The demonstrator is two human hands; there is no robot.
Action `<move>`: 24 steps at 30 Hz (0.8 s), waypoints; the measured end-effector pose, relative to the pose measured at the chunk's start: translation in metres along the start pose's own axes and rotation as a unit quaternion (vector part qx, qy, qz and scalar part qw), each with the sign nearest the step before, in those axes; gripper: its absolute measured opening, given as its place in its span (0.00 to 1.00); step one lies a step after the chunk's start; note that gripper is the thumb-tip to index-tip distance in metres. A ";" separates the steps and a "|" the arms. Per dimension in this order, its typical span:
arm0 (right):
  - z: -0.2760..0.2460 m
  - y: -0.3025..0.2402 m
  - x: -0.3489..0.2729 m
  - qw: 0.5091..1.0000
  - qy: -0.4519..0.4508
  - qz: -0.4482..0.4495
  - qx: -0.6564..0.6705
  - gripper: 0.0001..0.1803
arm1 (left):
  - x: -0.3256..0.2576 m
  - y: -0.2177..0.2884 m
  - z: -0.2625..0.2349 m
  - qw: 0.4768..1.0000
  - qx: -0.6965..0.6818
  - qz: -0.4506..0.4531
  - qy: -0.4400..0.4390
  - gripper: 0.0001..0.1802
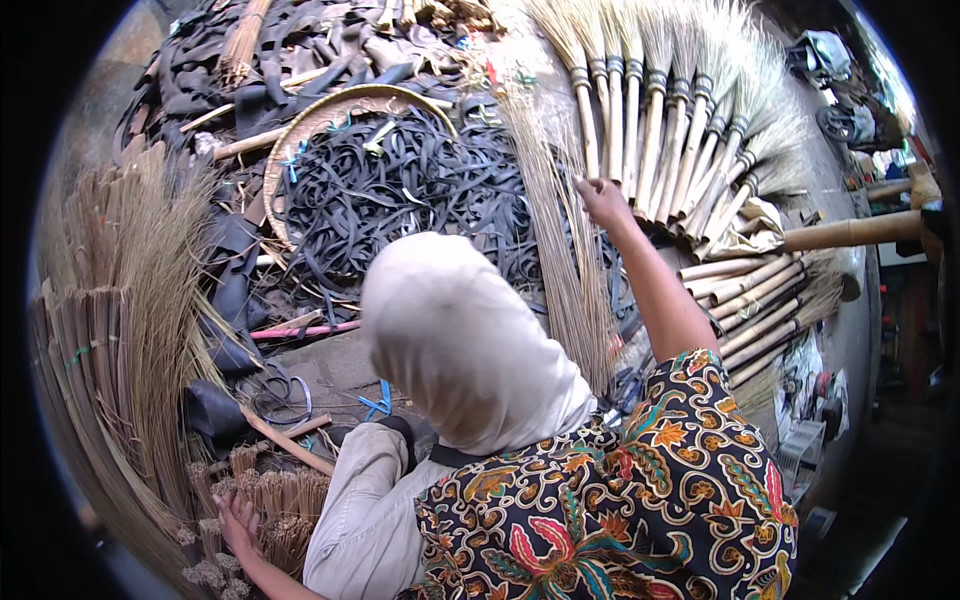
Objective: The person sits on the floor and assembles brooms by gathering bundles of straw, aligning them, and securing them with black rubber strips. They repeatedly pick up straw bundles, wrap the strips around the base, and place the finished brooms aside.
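Neither of my own hands shows. A seated co-worker, seen from behind, wears a pale head cloth (455, 335) and a dark patterned shirt (610, 500). Their right arm stretches forward, and the right hand (605, 203) is closed, fingertips at the top of a long spread of thin dry stalks (560, 250). Whether it grips any is too small to tell. A second hand (240, 525), apparently the co-worker's left, has its fingers spread over short tied bundles of sticks (285, 500) at the lower left; its arm enters from the lower edge.
Finished hand brooms (655, 130) fan out at the upper right, with more broom handles (755, 295) below. A round woven tray (300, 125) carries dark rubber strips (390, 190). Tall fibre bundles (120, 300) stand at the left. Rubber sheets (300, 50) lie at the back.
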State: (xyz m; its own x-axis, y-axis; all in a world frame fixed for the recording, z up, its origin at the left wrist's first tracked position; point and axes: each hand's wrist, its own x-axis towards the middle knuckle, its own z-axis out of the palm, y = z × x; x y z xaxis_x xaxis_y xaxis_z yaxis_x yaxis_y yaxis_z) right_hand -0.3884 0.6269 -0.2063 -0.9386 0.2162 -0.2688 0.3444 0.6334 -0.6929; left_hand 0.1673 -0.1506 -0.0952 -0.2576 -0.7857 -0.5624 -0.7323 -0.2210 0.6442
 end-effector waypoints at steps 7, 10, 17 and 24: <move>0.059 0.113 -0.104 0.974 -0.057 0.163 -0.147 0.56 | 0.002 0.012 0.019 0.991 0.125 -0.049 0.005 0.50; 0.089 0.101 -0.108 0.954 -0.050 0.183 -0.232 0.64 | -0.004 0.023 0.029 0.989 0.148 -0.030 -0.003 0.49; 0.137 0.095 -0.092 0.934 -0.002 0.209 -0.290 0.43 | -0.019 0.026 0.036 0.982 0.187 -0.007 -0.016 0.48; 0.142 0.138 -0.072 0.957 -0.026 0.217 -0.191 0.29 | -0.024 0.026 0.045 0.975 0.220 -0.018 -0.032 0.45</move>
State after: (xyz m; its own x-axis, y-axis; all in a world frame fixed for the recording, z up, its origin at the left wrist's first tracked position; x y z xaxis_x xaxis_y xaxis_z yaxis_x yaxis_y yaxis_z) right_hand -0.2704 0.5931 -0.3771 -0.7025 0.4903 -0.5159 0.6603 0.7194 -0.2156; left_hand 0.1260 -0.1112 -0.0880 -0.2545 -0.7409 -0.6215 -0.9378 0.0323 0.3456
